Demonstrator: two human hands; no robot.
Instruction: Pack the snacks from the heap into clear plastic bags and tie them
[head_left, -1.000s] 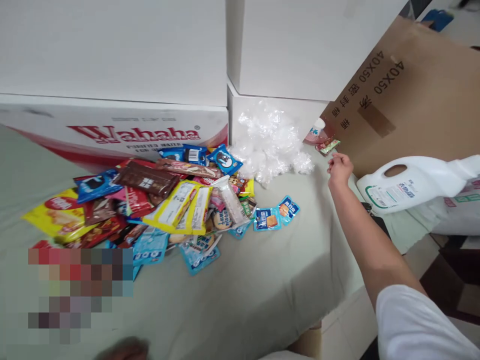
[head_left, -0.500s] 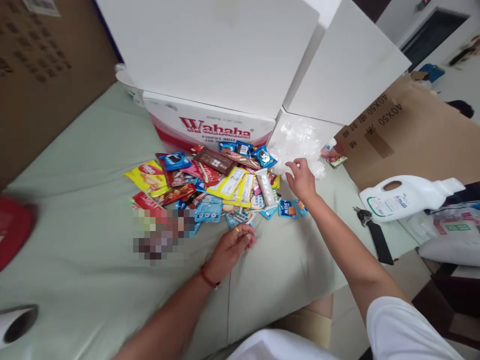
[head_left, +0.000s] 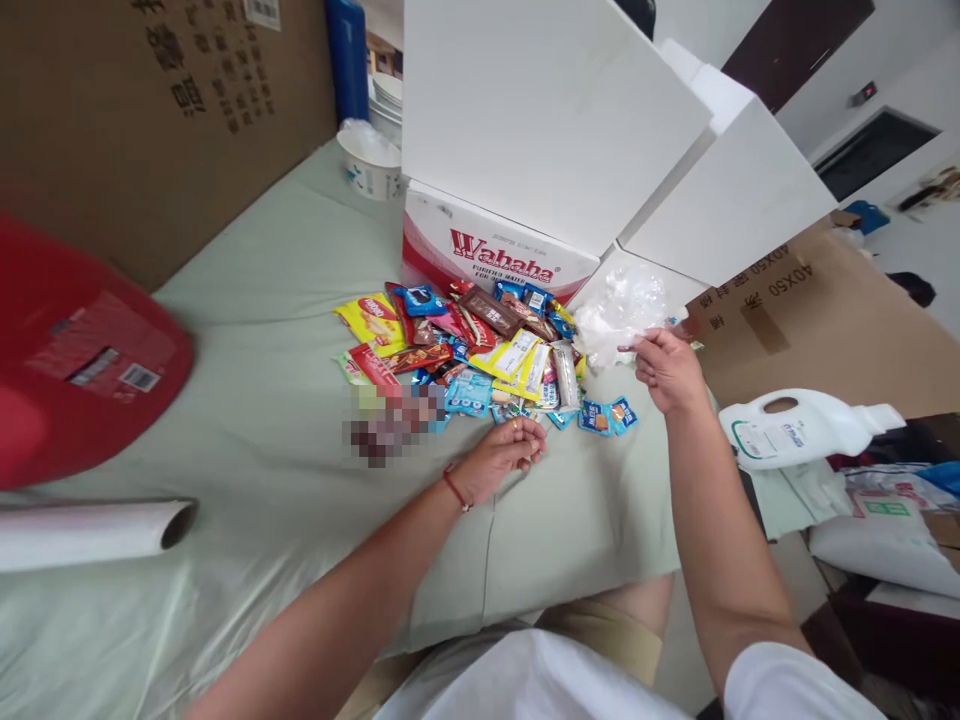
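Wahaha box, w/ snack pile just in front; clear plastic heap off its rt end. R hand by heap, fingers part-curled (can't tell if gripping plastic). L hand well in front of box, loosely curled, nothing seen in it. 2 sm blue pkts fwd-rt of box.
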